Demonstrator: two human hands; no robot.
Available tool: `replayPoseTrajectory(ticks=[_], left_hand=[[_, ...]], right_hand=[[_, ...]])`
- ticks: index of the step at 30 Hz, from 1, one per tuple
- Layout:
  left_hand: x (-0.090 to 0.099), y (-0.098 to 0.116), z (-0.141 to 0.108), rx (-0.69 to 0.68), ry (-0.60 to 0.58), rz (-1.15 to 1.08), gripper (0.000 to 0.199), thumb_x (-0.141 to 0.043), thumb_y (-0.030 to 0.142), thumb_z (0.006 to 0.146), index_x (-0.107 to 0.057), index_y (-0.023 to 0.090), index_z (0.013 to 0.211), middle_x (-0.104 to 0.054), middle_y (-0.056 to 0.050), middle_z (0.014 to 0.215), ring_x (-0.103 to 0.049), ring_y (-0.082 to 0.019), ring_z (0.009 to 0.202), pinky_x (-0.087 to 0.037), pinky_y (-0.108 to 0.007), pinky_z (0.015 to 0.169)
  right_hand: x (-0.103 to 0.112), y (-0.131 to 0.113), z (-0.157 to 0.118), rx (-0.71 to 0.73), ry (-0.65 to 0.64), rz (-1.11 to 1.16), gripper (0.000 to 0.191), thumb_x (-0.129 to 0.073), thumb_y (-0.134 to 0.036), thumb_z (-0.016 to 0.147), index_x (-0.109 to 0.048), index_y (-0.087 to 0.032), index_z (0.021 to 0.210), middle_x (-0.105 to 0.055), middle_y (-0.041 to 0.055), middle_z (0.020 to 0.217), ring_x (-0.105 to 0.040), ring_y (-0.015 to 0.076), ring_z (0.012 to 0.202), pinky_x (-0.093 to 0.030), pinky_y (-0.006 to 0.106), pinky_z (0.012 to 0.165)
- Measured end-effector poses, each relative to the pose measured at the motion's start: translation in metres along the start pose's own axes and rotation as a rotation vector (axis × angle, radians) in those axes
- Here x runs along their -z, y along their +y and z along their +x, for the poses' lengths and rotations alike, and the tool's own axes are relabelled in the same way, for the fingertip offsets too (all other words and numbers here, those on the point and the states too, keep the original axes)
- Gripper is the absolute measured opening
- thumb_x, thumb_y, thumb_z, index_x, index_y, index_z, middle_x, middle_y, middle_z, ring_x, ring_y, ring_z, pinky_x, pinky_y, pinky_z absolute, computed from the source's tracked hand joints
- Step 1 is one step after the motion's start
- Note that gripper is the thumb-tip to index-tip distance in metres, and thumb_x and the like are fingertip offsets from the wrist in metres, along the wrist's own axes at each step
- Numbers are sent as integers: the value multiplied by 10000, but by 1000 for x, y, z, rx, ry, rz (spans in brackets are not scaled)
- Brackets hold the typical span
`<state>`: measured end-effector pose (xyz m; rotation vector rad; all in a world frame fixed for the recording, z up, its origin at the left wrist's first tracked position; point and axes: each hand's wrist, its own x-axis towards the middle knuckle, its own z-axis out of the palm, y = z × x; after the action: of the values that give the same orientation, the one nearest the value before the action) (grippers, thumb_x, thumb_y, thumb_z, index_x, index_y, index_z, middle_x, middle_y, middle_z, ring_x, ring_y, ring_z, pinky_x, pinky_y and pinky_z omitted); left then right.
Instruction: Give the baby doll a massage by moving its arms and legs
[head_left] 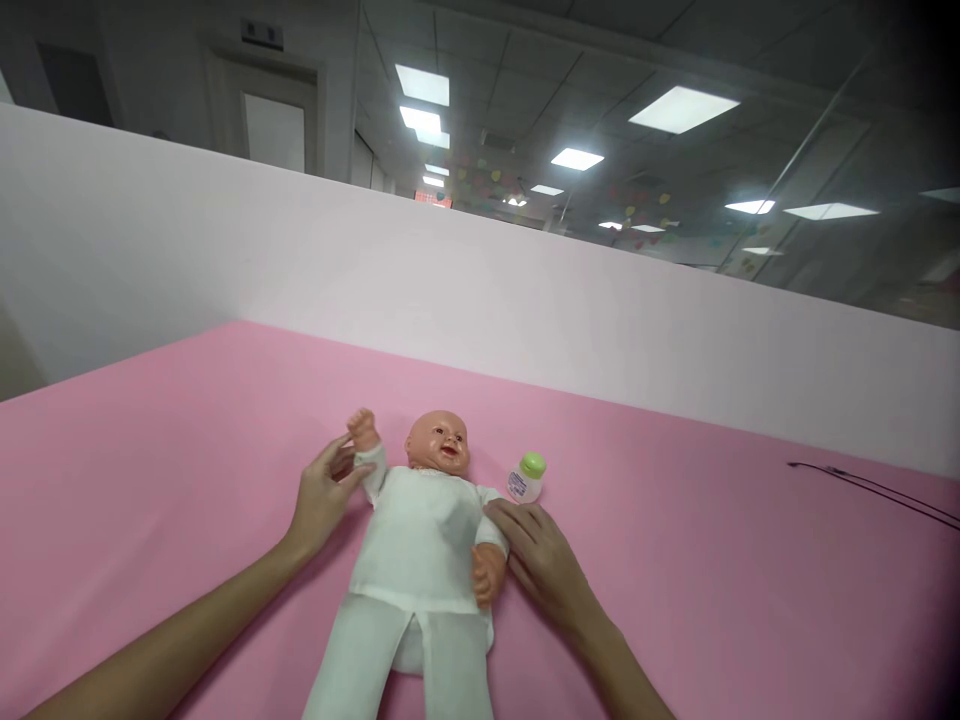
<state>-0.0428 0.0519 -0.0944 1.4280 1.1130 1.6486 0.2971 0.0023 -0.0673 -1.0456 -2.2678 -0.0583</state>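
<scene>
A baby doll (416, 530) in a white top and white trousers lies on its back on the pink tabletop (675, 580), head pointing away from me. My left hand (326, 492) closes around the doll's raised arm near the white cuff, thumb in front and fingers behind. On the other side, my right hand (546, 560) has its fingers over the doll's sleeve at the bent arm, which rests along the body. Just beyond my right fingers stands a small clear jar with a green lid (533, 464) and a printed label. The doll's feet are out of view.
A white partition (525, 300) runs along the back of the table and another closes the left side. Thin dark cords (870, 482) lie on the right part of the tabletop. Beyond the partition are a door (276, 130) and lit ceiling panels (684, 108).
</scene>
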Motion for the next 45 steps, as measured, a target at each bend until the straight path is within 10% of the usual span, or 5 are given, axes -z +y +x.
replayPoseTrajectory(ticks=[7, 17, 28, 39, 45], left_hand=[[6, 2, 8, 203, 86, -137, 481, -815, 475, 770, -735, 144, 1109, -766, -128, 1115, -702, -314, 1041, -565, -439, 909], [-1, 13, -3, -293, -512, 158, 423, -544, 96, 817, -829, 307, 1047, -736, -68, 1116, -632, -248, 1123, -514, -409, 967], [4, 4, 6, 161, 84, -112, 440, -726, 531, 839, -729, 139, 1037, -764, -112, 1028, -695, -286, 973, -552, -387, 859], [-2, 15, -2, -160, -501, 77, 273, -649, 189, 834, -836, 285, 1009, -734, -78, 1140, -651, -256, 1126, -523, -387, 968], [-2, 13, -1, -13, -192, 34, 327, -720, 349, 846, -759, 222, 1146, -738, -90, 1193, -661, -279, 1095, -517, -406, 972]], right_hand=[[-24, -3, 3, -692, 395, 680, 455, -649, -449, 925, -612, -185, 1294, -738, 125, 1214, -705, 306, 1095, -594, 444, 921], [-14, -1, -3, -13, -21, 209, 541, -413, -61, 910, -715, -308, 1285, -715, 49, 1327, -671, 243, 981, -569, 440, 837], [-18, -8, 3, -715, 318, 661, 359, -668, -520, 895, -697, -163, 926, -646, 9, 557, -567, 183, 488, -464, 295, 485], [-17, -8, 5, -240, 0, 636, 383, -534, -197, 873, -810, -317, 1110, -735, 60, 1281, -672, 256, 1219, -541, 476, 1055], [-21, -11, 5, -571, 179, 746, 265, -657, -339, 851, -790, -214, 1043, -797, 58, 863, -720, 231, 727, -604, 375, 682]])
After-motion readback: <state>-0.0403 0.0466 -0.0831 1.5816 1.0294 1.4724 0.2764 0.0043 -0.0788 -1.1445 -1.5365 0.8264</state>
